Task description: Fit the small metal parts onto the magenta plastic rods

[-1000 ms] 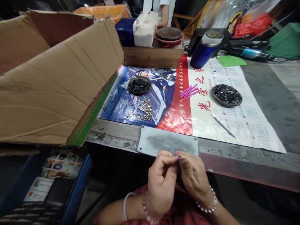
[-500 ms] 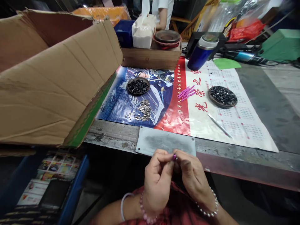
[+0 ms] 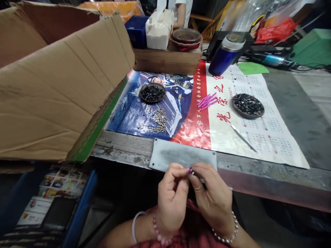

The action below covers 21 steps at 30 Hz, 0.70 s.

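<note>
Head view: both hands are brought together at the bottom centre of the frame, fingertips nearly meeting. Left hand [image 3: 172, 199]: fingers curled, thumb and forefinger drawn in to a pinch at a small purple piece [image 3: 191, 170]. Right hand [image 3: 214, 199]: half curled, thumb and forefinger closed to a narrow gap; the same piece is gripped from the other side. A small shiny bit [image 3: 192, 173] is seen at the right thumb tip; whether it is part of the piece can't be told. Grey plate [image 3: 178, 155] is placed just beyond the fingers, lower centre. Metal beads [image 3: 159, 120] are heaped mid-frame, left of centre. Black pieces are held in two dishes, left dish [image 3: 153, 102] above the beads, right dish [image 3: 249, 116] right of centre. Pink strips [image 3: 207, 101] are bunched between the dishes.
</note>
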Each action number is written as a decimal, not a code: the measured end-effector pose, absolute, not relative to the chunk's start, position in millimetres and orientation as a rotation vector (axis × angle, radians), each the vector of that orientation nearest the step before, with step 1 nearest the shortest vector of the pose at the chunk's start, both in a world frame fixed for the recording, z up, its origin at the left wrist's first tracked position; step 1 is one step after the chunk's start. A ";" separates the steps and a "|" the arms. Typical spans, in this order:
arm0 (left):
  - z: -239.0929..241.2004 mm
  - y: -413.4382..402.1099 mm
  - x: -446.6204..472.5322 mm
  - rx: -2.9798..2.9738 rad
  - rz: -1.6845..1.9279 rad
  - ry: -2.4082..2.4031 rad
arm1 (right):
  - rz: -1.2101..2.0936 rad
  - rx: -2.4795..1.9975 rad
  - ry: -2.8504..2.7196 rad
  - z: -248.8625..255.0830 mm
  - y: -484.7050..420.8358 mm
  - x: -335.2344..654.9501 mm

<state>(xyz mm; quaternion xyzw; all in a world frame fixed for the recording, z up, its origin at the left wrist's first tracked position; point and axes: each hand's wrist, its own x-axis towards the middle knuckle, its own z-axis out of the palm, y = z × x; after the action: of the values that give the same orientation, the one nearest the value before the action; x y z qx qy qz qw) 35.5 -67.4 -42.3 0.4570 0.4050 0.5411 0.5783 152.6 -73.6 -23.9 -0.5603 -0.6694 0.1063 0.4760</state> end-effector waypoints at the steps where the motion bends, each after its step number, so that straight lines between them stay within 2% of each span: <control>1: -42.7 -67.1 35.6 1.063 1.262 0.943 | 0.233 -1.382 -1.630 -24.0 -74.3 151.9; 6: -45.2 -66.4 35.9 1.040 1.275 0.946 | 0.303 -1.419 -1.565 -20.2 -77.0 148.1; 11: -42.2 -66.9 36.1 1.033 1.319 0.903 | 0.645 -1.389 -1.342 -19.1 -76.3 147.3; 14: -40.4 -67.0 35.8 1.050 1.329 0.887 | 0.731 -1.378 -1.235 -20.4 -77.2 146.5; 17: -41.4 -67.7 35.2 1.082 1.316 0.891 | 0.681 -1.392 -1.245 -22.5 -80.0 144.5; 21: -45.1 -70.0 35.2 1.203 1.351 0.900 | 0.445 -1.422 -1.383 -25.1 -83.0 141.0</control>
<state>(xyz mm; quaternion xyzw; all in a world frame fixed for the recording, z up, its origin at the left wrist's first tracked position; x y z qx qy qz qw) 35.2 -70.0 -45.1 0.5043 0.3772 0.5662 0.5318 141.0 -83.0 -25.1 -0.5949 -0.5784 0.1860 0.5263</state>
